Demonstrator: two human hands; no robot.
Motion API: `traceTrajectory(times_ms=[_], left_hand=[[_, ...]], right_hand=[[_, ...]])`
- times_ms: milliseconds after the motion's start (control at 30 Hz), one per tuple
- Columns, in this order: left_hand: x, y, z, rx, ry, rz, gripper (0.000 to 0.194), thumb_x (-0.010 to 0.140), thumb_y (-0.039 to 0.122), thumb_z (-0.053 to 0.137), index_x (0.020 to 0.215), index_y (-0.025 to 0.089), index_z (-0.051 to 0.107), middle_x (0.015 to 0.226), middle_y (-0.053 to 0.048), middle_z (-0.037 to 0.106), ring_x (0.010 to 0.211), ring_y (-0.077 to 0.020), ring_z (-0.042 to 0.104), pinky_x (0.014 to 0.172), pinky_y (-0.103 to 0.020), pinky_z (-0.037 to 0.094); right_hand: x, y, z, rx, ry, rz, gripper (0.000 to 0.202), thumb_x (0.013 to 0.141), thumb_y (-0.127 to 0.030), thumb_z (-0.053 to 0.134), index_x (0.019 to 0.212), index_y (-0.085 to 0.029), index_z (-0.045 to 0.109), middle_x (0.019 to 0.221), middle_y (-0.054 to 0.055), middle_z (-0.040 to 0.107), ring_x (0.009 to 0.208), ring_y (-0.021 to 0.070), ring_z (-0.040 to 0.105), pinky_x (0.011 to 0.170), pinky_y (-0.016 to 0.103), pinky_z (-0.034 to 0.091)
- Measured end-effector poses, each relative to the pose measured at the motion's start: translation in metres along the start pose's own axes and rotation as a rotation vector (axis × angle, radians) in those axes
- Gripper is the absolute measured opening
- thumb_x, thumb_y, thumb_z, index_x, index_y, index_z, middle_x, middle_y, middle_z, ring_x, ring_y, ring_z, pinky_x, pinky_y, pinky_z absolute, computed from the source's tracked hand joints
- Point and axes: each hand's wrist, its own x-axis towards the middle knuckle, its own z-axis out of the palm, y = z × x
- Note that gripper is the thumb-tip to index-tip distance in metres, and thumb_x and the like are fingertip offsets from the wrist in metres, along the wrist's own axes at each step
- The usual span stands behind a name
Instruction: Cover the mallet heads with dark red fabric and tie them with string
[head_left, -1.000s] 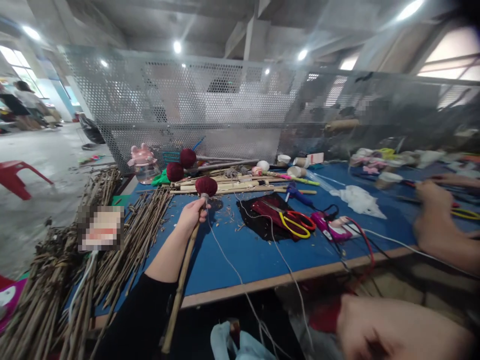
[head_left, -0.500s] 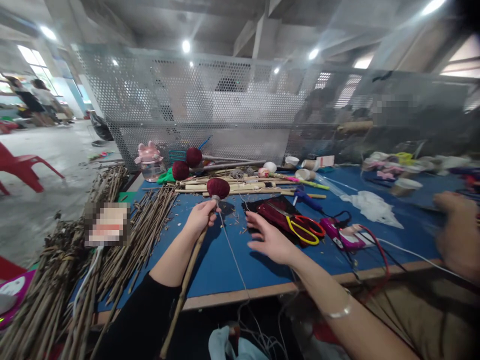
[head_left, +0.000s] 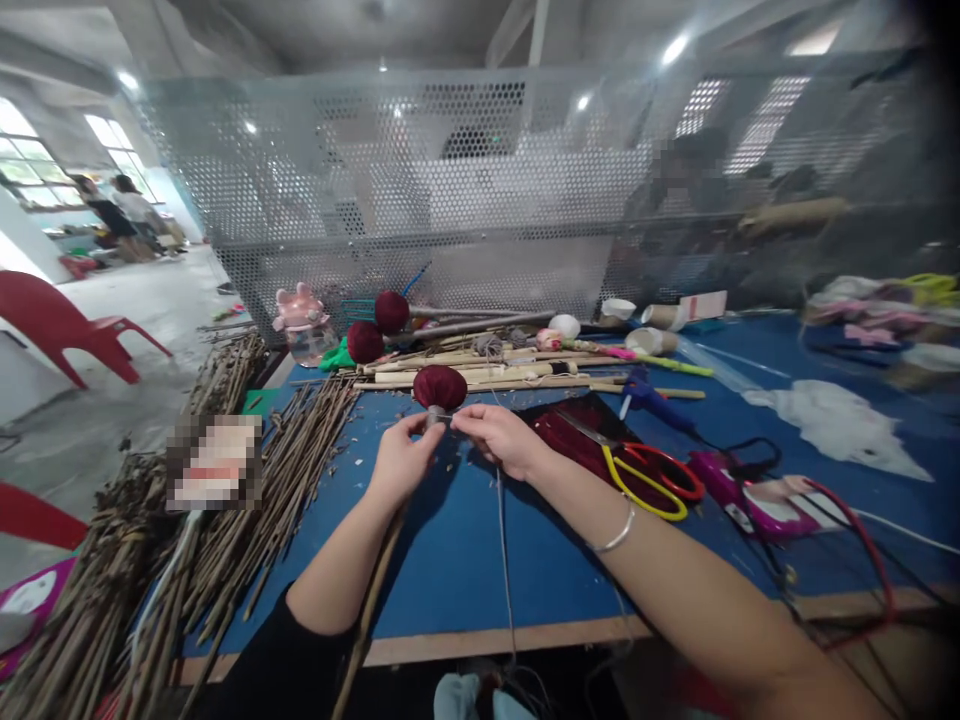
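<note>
My left hand [head_left: 405,458] is closed round the top of a long wooden stick [head_left: 375,590], just below a dark red fabric ball [head_left: 440,387]. Grey cord is wound round the ball's neck. Close beside that neck, my right hand [head_left: 491,435] pinches the grey string [head_left: 504,540], which hangs down past the table's front edge. To the right, yellow and red scissors [head_left: 645,480] lie on dark red cloth [head_left: 570,435].
Bundles of thin sticks [head_left: 292,490] cover the left side. Behind my hands lie two more red balls [head_left: 365,342], more sticks and a pink-lidded jar [head_left: 304,330]. A blue glue gun [head_left: 660,400] and a purple device [head_left: 772,495] are at the right.
My right hand has moved left and up to the ball's neck and closed on the string. The view has shifted, and the other person's hand at the right is out of sight.
</note>
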Motion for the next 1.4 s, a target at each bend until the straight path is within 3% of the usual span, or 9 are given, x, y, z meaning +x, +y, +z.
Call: traceTrajectory(times_ms=[67, 200, 467, 600, 767, 900, 1033, 1233, 1400], left_hand=[[-0.001, 0.001, 0.004, -0.088, -0.01, -0.032, 0.04, 0.062, 0.033, 0.069, 0.095, 0.015, 0.055, 0.048, 0.008, 0.048, 0.031, -0.0047, 0.035, 0.031, -0.017, 0.026], [-0.002, 0.0, 0.007, -0.238, 0.023, -0.054, 0.041, 0.059, 0.033, 0.073, 0.084, 0.018, 0.045, 0.047, 0.01, 0.045, 0.032, -0.0042, 0.037, 0.03, -0.015, 0.027], [-0.006, 0.005, 0.008, -0.342, -0.036, -0.072, 0.041, 0.058, 0.034, 0.074, 0.08, 0.018, 0.043, 0.042, 0.011, 0.043, 0.03, -0.0042, 0.036, 0.029, -0.015, 0.026], [-0.009, 0.003, 0.011, -0.404, -0.045, -0.069, 0.041, 0.058, 0.035, 0.074, 0.08, 0.018, 0.043, 0.043, 0.01, 0.044, 0.031, -0.0049, 0.038, 0.029, -0.015, 0.027], [-0.01, 0.0, 0.013, -0.474, -0.112, -0.113, 0.038, 0.061, 0.038, 0.071, 0.081, 0.016, 0.046, 0.044, 0.008, 0.05, 0.03, -0.0048, 0.041, 0.031, -0.014, 0.029], [-0.011, 0.004, 0.013, -0.52, -0.172, -0.248, 0.035, 0.063, 0.039, 0.07, 0.078, 0.013, 0.051, 0.065, -0.001, 0.062, 0.049, -0.0075, 0.057, 0.041, -0.015, 0.042], [-0.012, 0.006, 0.014, -0.47, -0.273, -0.282, 0.035, 0.069, 0.044, 0.064, 0.081, 0.014, 0.051, 0.068, -0.002, 0.061, 0.051, -0.0096, 0.059, 0.042, -0.017, 0.045], [-0.019, 0.006, 0.021, -0.144, 0.017, -0.003, 0.049, 0.063, 0.036, 0.071, 0.101, 0.019, 0.044, 0.083, 0.0, 0.058, 0.045, -0.0072, 0.054, 0.035, -0.018, 0.043], [-0.019, 0.012, 0.018, -0.106, 0.065, 0.011, 0.041, 0.065, 0.034, 0.069, 0.097, 0.013, 0.054, 0.08, -0.003, 0.062, 0.04, -0.0045, 0.048, 0.032, -0.016, 0.038]], right_hand=[[0.001, 0.004, -0.002, 0.028, 0.044, -0.068, 0.026, 0.062, -0.038, 0.068, 0.068, -0.016, 0.055, 0.041, -0.01, 0.033, 0.032, 0.0023, 0.02, 0.032, 0.019, 0.01], [0.001, 0.01, -0.002, 0.045, -0.01, -0.141, 0.027, 0.063, -0.041, 0.068, 0.068, -0.017, 0.057, 0.043, -0.01, 0.036, 0.034, 0.0026, 0.021, 0.035, 0.02, 0.012], [0.002, 0.01, -0.004, 0.077, 0.017, -0.177, 0.029, 0.062, -0.042, 0.069, 0.067, -0.016, 0.057, 0.042, -0.009, 0.036, 0.035, 0.004, 0.026, 0.036, 0.02, 0.017], [0.005, 0.013, -0.006, 0.095, -0.035, -0.148, 0.031, 0.066, -0.042, 0.068, 0.074, -0.015, 0.056, 0.04, -0.011, 0.03, 0.034, 0.003, 0.017, 0.032, 0.019, 0.011], [0.009, 0.017, -0.009, 0.237, -0.24, -0.069, 0.032, 0.069, -0.039, 0.068, 0.083, -0.016, 0.052, 0.043, -0.013, 0.022, 0.036, 0.0023, 0.008, 0.031, 0.016, 0.005], [0.013, 0.023, -0.011, 0.413, -0.321, 0.031, 0.034, 0.064, -0.037, 0.072, 0.069, -0.015, 0.047, 0.041, -0.013, 0.022, 0.036, 0.0008, 0.007, 0.031, 0.014, 0.006], [0.012, 0.028, -0.008, 0.49, -0.261, 0.035, 0.04, 0.058, -0.038, 0.075, 0.059, -0.016, 0.042, 0.037, -0.013, 0.023, 0.034, 0.0007, 0.011, 0.03, 0.014, 0.007], [0.005, 0.024, 0.004, 0.381, -0.103, 0.06, 0.043, 0.054, -0.041, 0.076, 0.058, -0.016, 0.042, 0.037, -0.013, 0.022, 0.036, 0.0003, 0.01, 0.032, 0.015, 0.005], [0.002, 0.019, 0.005, 0.249, -0.143, -0.085, 0.035, 0.064, -0.043, 0.069, 0.066, -0.015, 0.048, 0.041, -0.011, 0.029, 0.036, 0.0012, 0.015, 0.034, 0.017, 0.006]])
